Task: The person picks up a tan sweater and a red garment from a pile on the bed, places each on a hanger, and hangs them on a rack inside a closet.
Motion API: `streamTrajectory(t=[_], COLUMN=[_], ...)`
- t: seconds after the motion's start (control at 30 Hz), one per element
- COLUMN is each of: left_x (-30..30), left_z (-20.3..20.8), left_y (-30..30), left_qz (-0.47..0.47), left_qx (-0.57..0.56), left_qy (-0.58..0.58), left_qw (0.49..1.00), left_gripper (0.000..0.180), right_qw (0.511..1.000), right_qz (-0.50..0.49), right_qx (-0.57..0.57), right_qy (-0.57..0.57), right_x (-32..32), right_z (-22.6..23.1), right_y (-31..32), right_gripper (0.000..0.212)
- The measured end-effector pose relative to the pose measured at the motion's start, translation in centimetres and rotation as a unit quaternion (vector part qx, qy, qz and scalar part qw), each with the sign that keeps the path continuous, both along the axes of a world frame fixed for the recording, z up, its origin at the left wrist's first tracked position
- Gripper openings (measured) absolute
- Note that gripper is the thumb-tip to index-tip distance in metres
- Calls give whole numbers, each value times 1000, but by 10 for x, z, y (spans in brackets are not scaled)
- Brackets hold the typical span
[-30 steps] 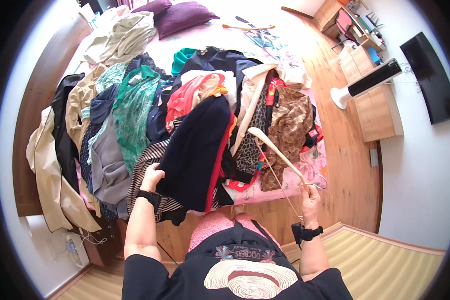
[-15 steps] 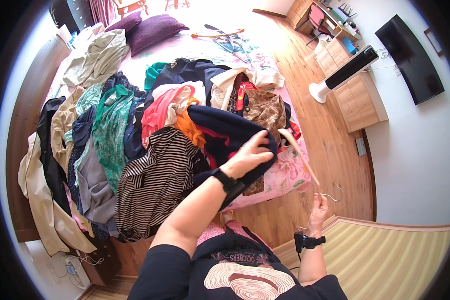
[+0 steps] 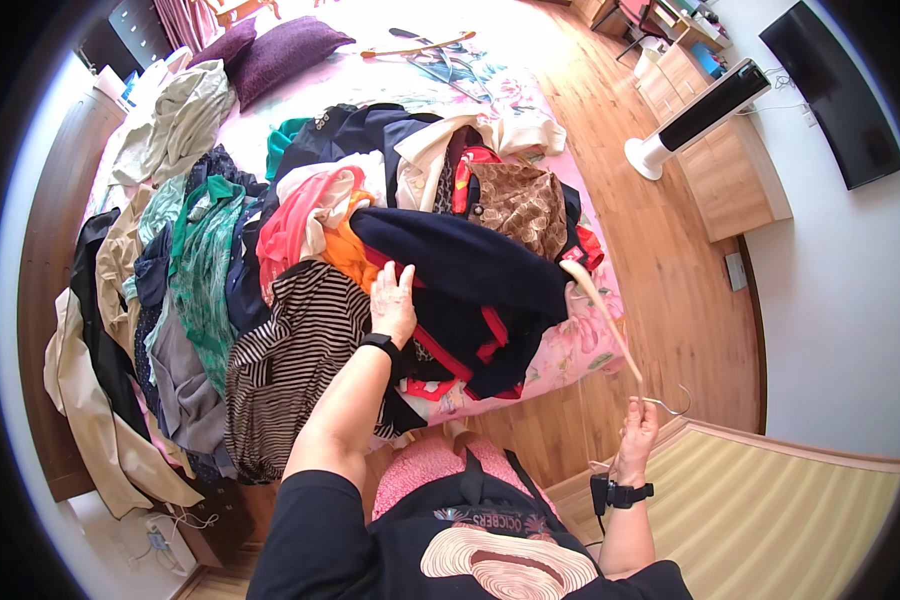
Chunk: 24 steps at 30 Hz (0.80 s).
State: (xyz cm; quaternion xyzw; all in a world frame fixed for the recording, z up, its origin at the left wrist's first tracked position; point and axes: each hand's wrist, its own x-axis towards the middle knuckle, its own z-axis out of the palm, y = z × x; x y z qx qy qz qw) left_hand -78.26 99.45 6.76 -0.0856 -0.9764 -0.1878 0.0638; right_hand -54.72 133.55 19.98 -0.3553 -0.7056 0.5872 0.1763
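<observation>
My left hand (image 3: pixel 394 308) rests with outstretched fingers at the left side of a navy garment with red trim (image 3: pixel 470 255), beside a black-and-cream striped top (image 3: pixel 295 360). The navy garment lies loosely spread over the heap near the bed's front edge. Off to the right, my right hand (image 3: pixel 636 437) is closed around a pale clothes hanger (image 3: pixel 602 312), gripping it near its metal hook. The hanger's far end reaches up beside the navy garment's right edge, and nothing hangs on it.
More clothes cover the bed, among them a green patterned shirt (image 3: pixel 202 270), a brown patterned garment (image 3: pixel 522 205) and beige trousers (image 3: pixel 95 400). Several loose hangers (image 3: pixel 420 48) and purple pillows (image 3: pixel 288 60) lie farther back. A white-based tower fan (image 3: pixel 652 155) stands right of the bed.
My left hand has moved left and let go of the navy garment's raised right part, which now lies spread out flatter. My right hand still holds the hanger, slightly lower.
</observation>
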Motion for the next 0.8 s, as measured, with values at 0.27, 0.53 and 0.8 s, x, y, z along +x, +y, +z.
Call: streamTrajectory(t=[0.27, 0.53, 0.8], left_x=[-60, -97, -160], left_z=[-4, 15, 140], left_y=[-22, -17, 26], left_qz=[-59, -82, -105], left_qx=[-225, -177, 96], left_qy=[-42, -91, 9], left_qw=[972, 977, 990], left_gripper=[32, 16, 22], right_qw=[990, 989, 991], right_qz=[128, 138, 132], right_qx=[-10, -25, 12], right_qy=[-64, -40, -23], right_x=[13, 10, 17], right_z=[-15, -22, -22], right_y=[9, 7, 15], right_gripper=[16, 17, 14])
